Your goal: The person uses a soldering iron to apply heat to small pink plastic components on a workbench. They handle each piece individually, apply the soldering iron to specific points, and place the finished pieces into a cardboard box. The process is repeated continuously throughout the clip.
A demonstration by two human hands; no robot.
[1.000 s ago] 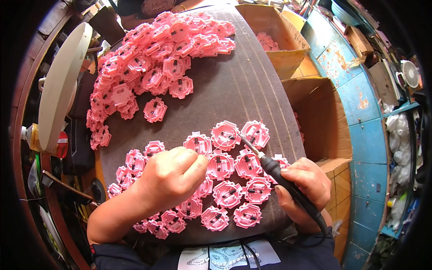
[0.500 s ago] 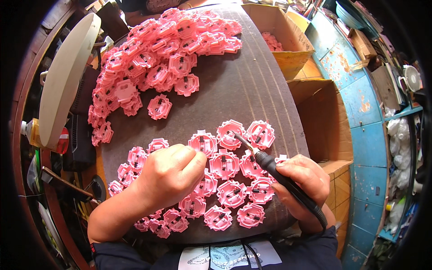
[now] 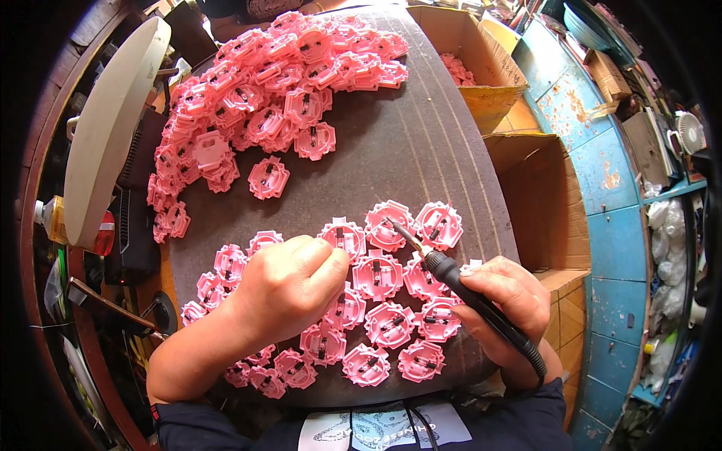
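Observation:
My right hand grips a black-handled soldering iron like a pen. Its metal tip points left and away, over a round pink plastic part in the far row; whether it touches cannot be seen. My left hand is closed in a fist above the pink parts, left of the iron. What its fingers hold, if anything, is hidden. Beside it lies another pink part with small black pieces inside. Several similar pink parts lie face up in loose rows around and below both hands.
A big heap of pink parts covers the far left of the dark work surface, with one loose pink part before it. Cardboard boxes stand along the right edge. A pale round panel rises at the left.
The iron's tip has shifted slightly to the left over the same pink part. My left fist keeps its pose, and the whole view has moved very little.

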